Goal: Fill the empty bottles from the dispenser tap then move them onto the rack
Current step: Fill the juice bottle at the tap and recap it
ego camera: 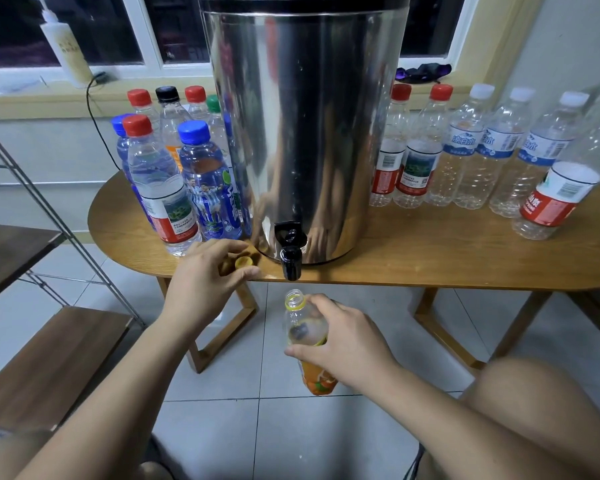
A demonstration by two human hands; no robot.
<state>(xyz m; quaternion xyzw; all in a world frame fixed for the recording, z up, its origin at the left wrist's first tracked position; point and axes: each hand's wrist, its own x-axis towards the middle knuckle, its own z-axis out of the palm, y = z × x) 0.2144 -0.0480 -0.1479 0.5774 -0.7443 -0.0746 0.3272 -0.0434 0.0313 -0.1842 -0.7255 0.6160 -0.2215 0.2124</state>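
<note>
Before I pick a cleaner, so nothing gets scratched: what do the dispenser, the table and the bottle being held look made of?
The dispenser: polished metal, probably stainless steel; it mirrors the room. The table: wood or wood veneer, satin finish; grain shows. The bottle in the right hand: thin clear plastic, glossy; you see through it.

Dispenser [302,133]: fills the middle of the bench [430,251] and walls off the rear.
Left bottle cluster [174,168]: packed just beside it.
Right bottle row [465,150]: stands along the back, with a bare strip in front.
Tap [290,252]: overhangs the front edge, with open air down to the uncapped bottle [303,327].
Yellow cap [244,262]: beside the tap, with the left hand [205,275] around it.
Rack [49,358]: shelves open, far left.
</note>
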